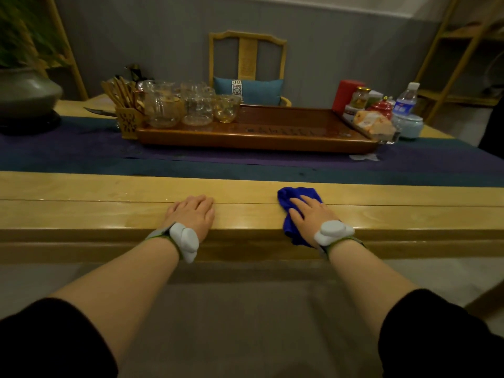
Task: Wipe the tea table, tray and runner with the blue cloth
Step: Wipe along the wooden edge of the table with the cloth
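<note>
The pale wooden tea table (pixel 109 214) runs across the view. On its near edge lies the crumpled blue cloth (pixel 290 200), pressed flat under my right hand (pixel 311 214). My left hand (pixel 192 214) rests palm down on the bare wood to the left, holding nothing. Farther back the dark blue and purple runner (pixel 81 151) covers the table's middle. The brown wooden tray (pixel 272 137) sits on the runner with several glass cups and pitchers (pixel 191 107) at its left end.
A wooden holder of tea tools (pixel 126 115) stands left of the tray. A dark vase (pixel 27 96) sits at the far left. Jars, a red tin (pixel 347 95), a water bottle (pixel 406 100) and a pale lidded cup crowd the right end. A chair (pixel 246 66) stands behind.
</note>
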